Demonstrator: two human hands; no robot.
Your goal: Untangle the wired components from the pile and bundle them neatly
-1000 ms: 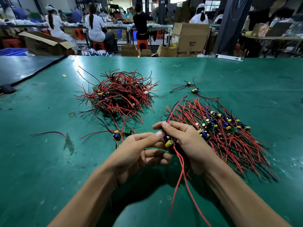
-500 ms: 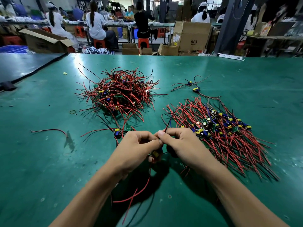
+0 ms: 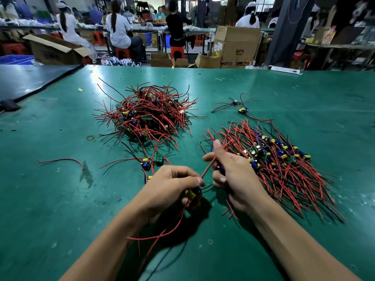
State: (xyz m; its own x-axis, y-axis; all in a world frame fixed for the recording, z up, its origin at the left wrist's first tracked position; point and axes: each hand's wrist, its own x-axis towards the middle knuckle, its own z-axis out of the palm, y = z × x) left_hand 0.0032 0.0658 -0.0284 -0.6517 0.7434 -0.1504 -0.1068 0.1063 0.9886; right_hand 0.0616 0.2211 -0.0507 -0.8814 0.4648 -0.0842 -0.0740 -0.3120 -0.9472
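My left hand [image 3: 172, 184] grips a yellow part [image 3: 191, 194], my right hand [image 3: 238, 177] pinches its red wire [image 3: 207, 169], both nearer than the pile [image 3: 150, 116]; beyond it a box [image 3: 236, 43] reads "BPS".

The left hand [image 3: 170, 184] curls round a small yellow-and-blue wired component [image 3: 191, 194], hiding most of it. A thin red wire [image 3: 207, 168] vanishes into the pinch of the right hand [image 3: 233, 175], which also covers the near-left edge of the fanned heap of red-wired circuit boards [image 3: 284, 171].
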